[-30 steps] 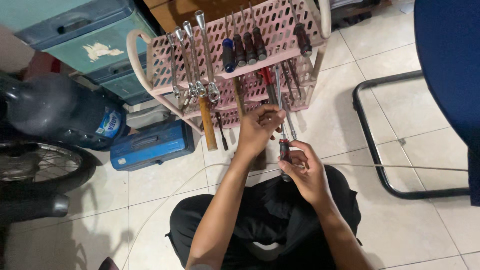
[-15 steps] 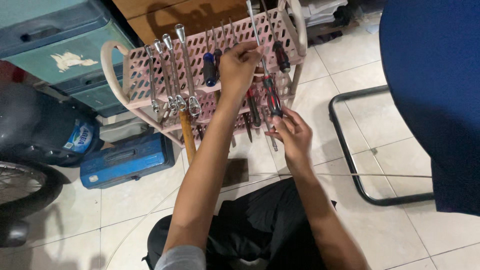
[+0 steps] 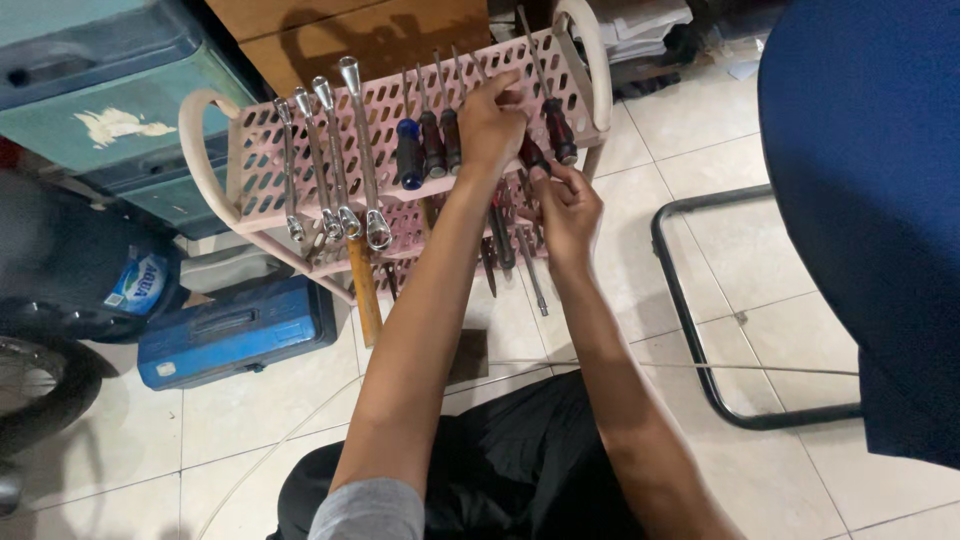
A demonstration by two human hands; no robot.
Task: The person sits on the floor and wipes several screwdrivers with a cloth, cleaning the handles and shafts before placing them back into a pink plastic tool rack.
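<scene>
The single head-worn camera looks steeply down and forward from close above the person's arms, facing a pink rack (image 3: pixel 270 130) of tools standing on the tiled floor (image 3: pixel 780 260).

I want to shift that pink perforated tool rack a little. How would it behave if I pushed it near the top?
The pink rack looks like thin plastic, so probably light and slightly flexible. Wrenches and screwdrivers hang on its top tier, so it may be top-heavy and apt to tip. Both the left hand and right hand are at it.
</scene>
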